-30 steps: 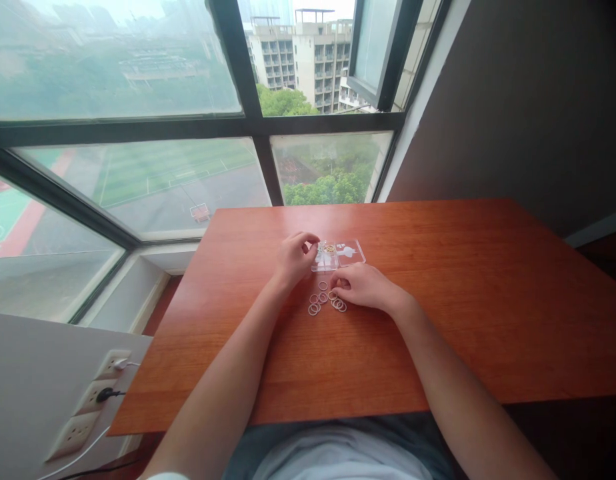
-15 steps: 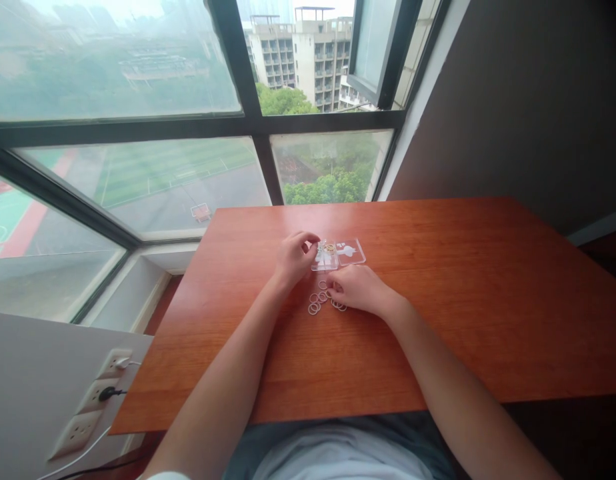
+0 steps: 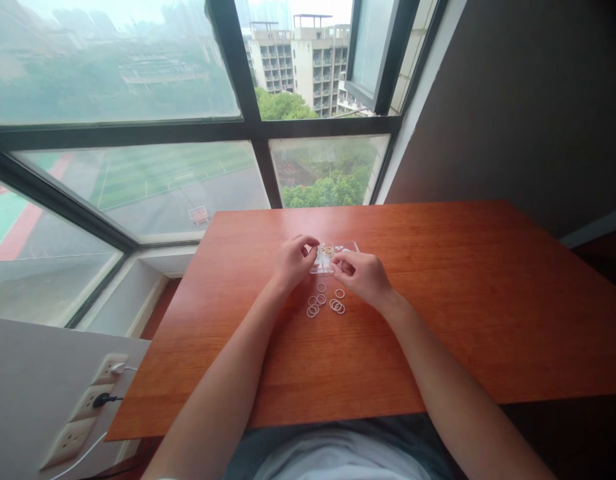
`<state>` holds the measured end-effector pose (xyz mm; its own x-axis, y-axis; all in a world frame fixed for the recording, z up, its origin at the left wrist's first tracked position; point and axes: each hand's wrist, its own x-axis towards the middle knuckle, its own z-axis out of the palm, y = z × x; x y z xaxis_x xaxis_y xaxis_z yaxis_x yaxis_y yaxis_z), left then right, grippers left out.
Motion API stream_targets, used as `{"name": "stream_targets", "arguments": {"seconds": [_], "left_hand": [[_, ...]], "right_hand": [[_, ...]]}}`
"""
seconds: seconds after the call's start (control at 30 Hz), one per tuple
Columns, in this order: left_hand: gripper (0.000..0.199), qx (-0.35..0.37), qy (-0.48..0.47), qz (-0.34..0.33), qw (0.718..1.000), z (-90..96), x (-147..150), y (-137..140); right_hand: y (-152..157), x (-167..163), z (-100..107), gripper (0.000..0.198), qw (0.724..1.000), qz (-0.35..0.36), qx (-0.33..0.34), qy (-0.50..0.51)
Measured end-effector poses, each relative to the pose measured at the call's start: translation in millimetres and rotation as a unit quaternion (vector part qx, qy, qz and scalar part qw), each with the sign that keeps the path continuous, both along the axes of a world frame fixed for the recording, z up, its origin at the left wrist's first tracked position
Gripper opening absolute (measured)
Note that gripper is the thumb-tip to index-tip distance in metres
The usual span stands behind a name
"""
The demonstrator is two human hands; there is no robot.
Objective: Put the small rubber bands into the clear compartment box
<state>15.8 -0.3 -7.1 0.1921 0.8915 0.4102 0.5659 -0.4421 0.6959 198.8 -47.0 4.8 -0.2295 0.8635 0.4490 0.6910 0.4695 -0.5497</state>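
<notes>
Head feed, two hands over the table, both at the clear box. My left hand sits at the box's left edge, fingers curled round toward the thumb with a small gap showing between them. Tips are right at the box's side; whether they actually grip the wall, I can't tell.

My right hand is over the box's right part, fingers bent in, thumb and index tips close together near the front right corner. Can't make out from here whether anything is pinched between those tips. Palm and knuckles partly cover the clear lid, which lies flat to the right of the box.

Box is open, toward the far side of the table, some small gold pieces inside at the back. Nearer me, pale rings lie flat on the wood in two groups: left-hand group, five rings, some overlapping; right-hand group, three overlapping plus one just beyond them. Neither hand touches those rings.
</notes>
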Motion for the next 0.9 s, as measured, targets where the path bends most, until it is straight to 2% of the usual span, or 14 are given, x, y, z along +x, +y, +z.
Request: {"name": "stream_targets", "arguments": {"seconds": [0.13, 0.2, 0.3, 0.57, 0.9], "left_hand": [[0.022, -0.067, -0.068, -0.09, 0.991, 7.9, 4.7, -6.3], [0.03, -0.121, -0.122, -0.139, 0.975, 12.3, 8.8, -10.7], [0.033, -0.175, -0.188, -0.176, 0.95, 16.0, 14.8, -15.4], [0.032, -0.2, -0.249, -0.177, 0.931, 15.0, 20.1, -15.8], [0.029, -0.196, -0.198, -0.176, 0.944, 13.6, 20.5, -15.9]], "right_hand": [[0.7, 2.1, 0.2, 0.011, 0.998, -0.046, 0.028, 0.017], [1.0, 3.8, 0.4, 0.013, 0.997, -0.069, 0.038, 0.025], [1.7, 5.1, -0.1, 0.014, 0.995, -0.084, 0.042, 0.024], [2.8, 2.2, -4.0, 0.013, 0.996, -0.082, 0.036, 0.012], [2.7, 4.0, -4.0, 0.012, 0.997, -0.074, 0.03, 0.016]]}}
